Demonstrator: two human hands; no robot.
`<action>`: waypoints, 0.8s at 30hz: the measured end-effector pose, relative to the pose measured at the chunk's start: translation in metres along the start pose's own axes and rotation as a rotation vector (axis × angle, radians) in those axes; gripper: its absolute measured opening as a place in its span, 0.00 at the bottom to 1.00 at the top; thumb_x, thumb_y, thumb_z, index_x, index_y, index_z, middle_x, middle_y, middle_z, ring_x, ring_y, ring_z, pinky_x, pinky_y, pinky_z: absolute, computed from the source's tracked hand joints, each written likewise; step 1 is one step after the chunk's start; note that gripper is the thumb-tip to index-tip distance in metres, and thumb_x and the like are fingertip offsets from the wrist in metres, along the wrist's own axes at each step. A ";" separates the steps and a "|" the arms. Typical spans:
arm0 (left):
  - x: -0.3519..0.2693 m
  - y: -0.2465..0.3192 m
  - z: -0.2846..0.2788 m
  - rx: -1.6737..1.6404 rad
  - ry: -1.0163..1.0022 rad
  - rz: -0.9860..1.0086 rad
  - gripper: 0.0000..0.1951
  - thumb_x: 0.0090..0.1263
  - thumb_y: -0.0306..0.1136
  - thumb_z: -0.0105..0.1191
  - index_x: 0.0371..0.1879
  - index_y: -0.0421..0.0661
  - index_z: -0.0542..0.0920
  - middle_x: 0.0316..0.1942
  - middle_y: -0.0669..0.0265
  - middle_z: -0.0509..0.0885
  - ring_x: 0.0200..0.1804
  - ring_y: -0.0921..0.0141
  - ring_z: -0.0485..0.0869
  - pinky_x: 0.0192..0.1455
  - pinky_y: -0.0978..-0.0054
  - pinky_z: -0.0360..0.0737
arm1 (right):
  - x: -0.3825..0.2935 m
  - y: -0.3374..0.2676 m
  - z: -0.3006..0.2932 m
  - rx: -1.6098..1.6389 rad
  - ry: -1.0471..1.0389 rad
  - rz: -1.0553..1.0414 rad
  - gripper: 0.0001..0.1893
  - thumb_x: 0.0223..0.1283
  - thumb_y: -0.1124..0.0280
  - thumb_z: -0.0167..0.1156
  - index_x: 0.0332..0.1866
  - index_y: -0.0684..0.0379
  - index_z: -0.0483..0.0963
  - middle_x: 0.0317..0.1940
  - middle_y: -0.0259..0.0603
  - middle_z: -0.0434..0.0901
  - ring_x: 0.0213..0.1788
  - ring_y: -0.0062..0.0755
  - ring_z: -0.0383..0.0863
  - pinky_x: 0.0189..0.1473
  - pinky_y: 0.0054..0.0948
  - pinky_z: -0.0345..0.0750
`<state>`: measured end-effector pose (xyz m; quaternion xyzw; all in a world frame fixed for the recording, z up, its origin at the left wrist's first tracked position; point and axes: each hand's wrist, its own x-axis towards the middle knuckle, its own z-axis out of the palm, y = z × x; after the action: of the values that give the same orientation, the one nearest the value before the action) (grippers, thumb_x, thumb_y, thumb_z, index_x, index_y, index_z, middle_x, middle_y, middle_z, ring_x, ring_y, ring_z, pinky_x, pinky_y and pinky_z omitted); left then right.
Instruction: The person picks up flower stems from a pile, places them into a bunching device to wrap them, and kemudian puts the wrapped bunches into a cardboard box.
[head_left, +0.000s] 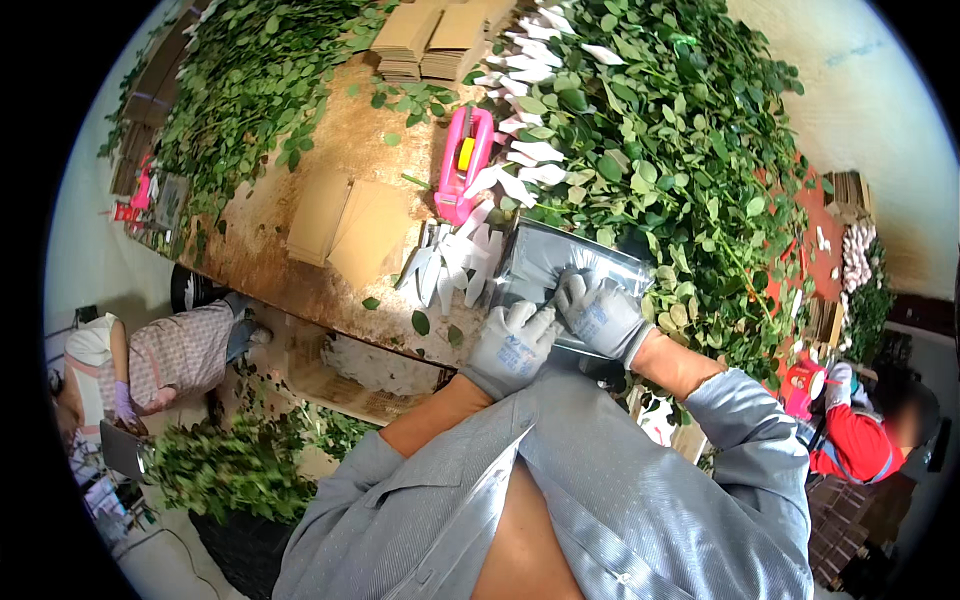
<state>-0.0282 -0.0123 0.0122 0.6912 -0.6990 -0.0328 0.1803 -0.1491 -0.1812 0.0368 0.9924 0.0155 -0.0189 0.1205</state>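
Observation:
A stack of clear plastic film (536, 251) lies at the table's near edge, before my body. My right hand (602, 315), in a grey work glove, presses its bunched fingertips on the film, and creases spread from them. Beside it, my left hand (514, 349), also gloved, rests at the film's near left corner with its fingers curled. Whether either hand grips the film is hidden under the fingers. Loose white bud sleeves (454, 262) lie just left of the film. A pink tape dispenser (452, 176) with a yellow core stands behind them.
Leafy cut stems (645, 142) with white-sleeved heads are heaped on the right. More foliage (255, 82) covers the far left of the table (251, 232). Cardboard pieces (352, 225) and stacked cardboard (427, 45) lie there. Co-workers stand left (172, 352) and right (862, 442).

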 end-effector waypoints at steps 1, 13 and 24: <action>0.000 0.000 -0.001 -0.010 -0.004 -0.007 0.11 0.67 0.38 0.58 0.45 0.53 0.89 0.54 0.75 0.84 0.55 0.68 0.78 0.48 0.61 0.75 | -0.001 0.000 0.001 0.004 0.012 0.003 0.12 0.62 0.62 0.58 0.43 0.59 0.80 0.39 0.43 0.77 0.36 0.35 0.80 0.25 0.31 0.79; -0.010 -0.003 0.000 -0.135 0.096 0.025 0.13 0.66 0.35 0.57 0.46 0.50 0.89 0.56 0.70 0.85 0.56 0.67 0.79 0.51 0.61 0.77 | -0.006 -0.010 -0.002 0.051 -0.157 0.046 0.35 0.66 0.66 0.54 0.79 0.65 0.60 0.40 0.43 0.79 0.40 0.37 0.82 0.33 0.34 0.83; -0.048 -0.093 -0.008 -0.164 0.119 -0.393 0.20 0.65 0.31 0.63 0.57 0.44 0.81 0.64 0.59 0.79 0.61 0.55 0.79 0.62 0.56 0.79 | -0.001 -0.028 -0.021 0.061 -0.338 0.240 0.39 0.67 0.71 0.54 0.83 0.60 0.53 0.52 0.49 0.77 0.52 0.44 0.81 0.44 0.39 0.84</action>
<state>0.0617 0.0327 -0.0182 0.7979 -0.5340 -0.0834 0.2669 -0.1503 -0.1491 0.0502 0.9730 -0.1240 -0.1709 0.0926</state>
